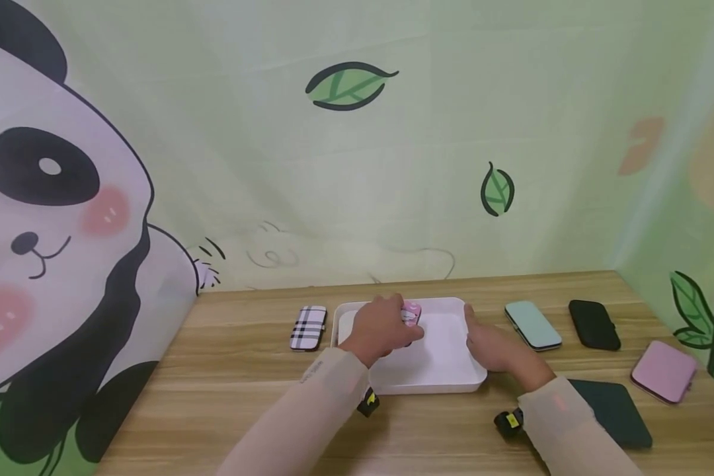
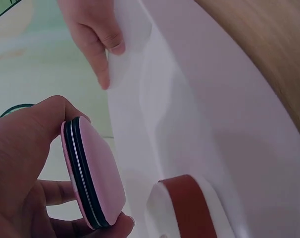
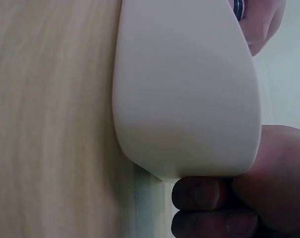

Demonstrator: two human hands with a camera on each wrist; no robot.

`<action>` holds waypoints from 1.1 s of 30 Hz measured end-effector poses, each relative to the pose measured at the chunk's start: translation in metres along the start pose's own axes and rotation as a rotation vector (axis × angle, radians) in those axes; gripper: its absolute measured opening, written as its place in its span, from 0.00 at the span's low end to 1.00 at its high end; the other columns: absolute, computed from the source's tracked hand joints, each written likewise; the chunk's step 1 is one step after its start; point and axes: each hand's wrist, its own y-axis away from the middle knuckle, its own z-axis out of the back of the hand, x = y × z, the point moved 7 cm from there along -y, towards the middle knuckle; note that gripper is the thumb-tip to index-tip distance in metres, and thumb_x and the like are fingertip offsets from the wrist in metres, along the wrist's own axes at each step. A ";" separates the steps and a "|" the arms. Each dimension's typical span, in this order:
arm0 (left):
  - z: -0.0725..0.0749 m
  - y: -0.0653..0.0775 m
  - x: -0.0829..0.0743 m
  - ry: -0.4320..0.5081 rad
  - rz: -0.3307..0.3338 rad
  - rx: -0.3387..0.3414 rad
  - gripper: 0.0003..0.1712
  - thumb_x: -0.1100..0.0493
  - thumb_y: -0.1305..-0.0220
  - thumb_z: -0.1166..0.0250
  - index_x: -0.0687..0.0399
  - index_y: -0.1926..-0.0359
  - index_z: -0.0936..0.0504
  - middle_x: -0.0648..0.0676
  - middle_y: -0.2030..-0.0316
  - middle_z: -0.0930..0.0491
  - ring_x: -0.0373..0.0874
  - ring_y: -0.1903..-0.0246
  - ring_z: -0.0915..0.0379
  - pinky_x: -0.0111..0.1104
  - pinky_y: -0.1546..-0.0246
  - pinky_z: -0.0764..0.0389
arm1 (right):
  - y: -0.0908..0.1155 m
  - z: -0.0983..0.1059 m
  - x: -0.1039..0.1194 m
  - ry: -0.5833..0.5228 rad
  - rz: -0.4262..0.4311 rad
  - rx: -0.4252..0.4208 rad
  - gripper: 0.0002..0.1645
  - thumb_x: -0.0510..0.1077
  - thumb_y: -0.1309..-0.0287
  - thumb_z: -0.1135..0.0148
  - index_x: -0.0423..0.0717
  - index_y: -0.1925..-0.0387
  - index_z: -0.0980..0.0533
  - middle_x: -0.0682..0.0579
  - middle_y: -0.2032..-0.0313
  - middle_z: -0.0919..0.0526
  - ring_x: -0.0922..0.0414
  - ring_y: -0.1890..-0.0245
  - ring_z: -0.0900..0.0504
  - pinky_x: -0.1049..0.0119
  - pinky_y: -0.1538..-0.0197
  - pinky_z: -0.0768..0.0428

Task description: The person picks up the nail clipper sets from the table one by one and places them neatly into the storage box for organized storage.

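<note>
My left hand (image 1: 383,330) holds a small pink clamshell case (image 1: 411,313) above the white tray (image 1: 428,380). In the left wrist view the pink case (image 2: 101,171) is on edge between thumb and fingers, its dark rim showing. A white case with a reddish-brown band (image 2: 189,208) lies inside the tray; from the head most of it is hidden behind my left hand. At the tray's right side my right hand (image 1: 494,344) grips the wall, and the right wrist view shows its fingertips (image 3: 204,193) curled against the tray's outer corner.
A plaid case (image 1: 308,328) lies left of the tray. To the right are a mint case (image 1: 533,324), a black case (image 1: 595,324), a pink-mauve case (image 1: 664,371) and a dark green flat case (image 1: 619,413), partly under the right sleeve. A printed cloth (image 1: 393,198) hangs behind the wooden table.
</note>
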 end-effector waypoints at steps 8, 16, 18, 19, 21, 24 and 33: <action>-0.014 -0.008 -0.003 -0.054 0.051 0.026 0.41 0.32 0.49 0.33 0.48 0.39 0.26 0.53 0.58 0.23 0.47 0.64 0.28 0.42 0.71 0.22 | -0.001 -0.002 -0.001 -0.001 -0.007 -0.008 0.41 0.41 0.25 0.61 0.26 0.25 0.68 0.53 0.82 0.32 0.60 0.85 0.36 0.64 0.77 0.31; -0.019 -0.014 -0.009 -0.112 0.012 0.012 0.30 0.35 0.47 0.32 0.51 0.52 0.19 0.50 0.68 0.21 0.46 0.69 0.27 0.38 0.69 0.23 | 0.000 -0.001 0.000 -0.004 0.004 -0.004 0.42 0.41 0.25 0.61 0.27 0.25 0.68 0.52 0.80 0.30 0.59 0.82 0.32 0.63 0.73 0.29; -0.019 -0.015 -0.011 -0.135 0.000 0.004 0.28 0.35 0.47 0.32 0.50 0.55 0.19 0.49 0.70 0.21 0.45 0.69 0.27 0.37 0.69 0.23 | 0.001 0.000 0.001 -0.003 0.013 -0.004 0.41 0.41 0.25 0.61 0.26 0.25 0.68 0.51 0.79 0.29 0.58 0.81 0.29 0.62 0.71 0.27; -0.019 -0.015 -0.012 -0.145 -0.004 0.001 0.27 0.35 0.47 0.32 0.50 0.58 0.18 0.49 0.71 0.21 0.45 0.70 0.27 0.37 0.69 0.23 | 0.001 0.000 0.002 -0.002 0.013 -0.004 0.41 0.41 0.25 0.61 0.26 0.25 0.68 0.51 0.78 0.29 0.58 0.80 0.29 0.62 0.70 0.27; -0.020 -0.016 -0.014 -0.160 -0.012 -0.010 0.24 0.36 0.47 0.32 0.50 0.63 0.19 0.49 0.73 0.22 0.45 0.71 0.27 0.36 0.70 0.24 | 0.002 0.001 0.003 -0.012 0.007 -0.003 0.41 0.41 0.25 0.61 0.26 0.25 0.68 0.51 0.78 0.29 0.58 0.79 0.28 0.62 0.69 0.27; -0.022 -0.016 -0.018 -0.177 -0.017 -0.008 0.22 0.36 0.47 0.32 0.50 0.69 0.18 0.49 0.74 0.22 0.45 0.71 0.28 0.36 0.71 0.24 | 0.004 0.002 0.003 -0.037 -0.013 0.004 0.41 0.41 0.25 0.61 0.28 0.25 0.68 0.51 0.79 0.30 0.58 0.81 0.31 0.62 0.72 0.28; -0.029 -0.013 -0.028 -0.266 -0.010 0.061 0.26 0.34 0.43 0.33 0.49 0.59 0.14 0.52 0.64 0.22 0.47 0.62 0.29 0.37 0.60 0.21 | 0.001 0.000 0.000 -0.002 0.002 0.001 0.41 0.41 0.25 0.62 0.26 0.25 0.68 0.45 0.66 0.23 0.57 0.72 0.25 0.59 0.64 0.25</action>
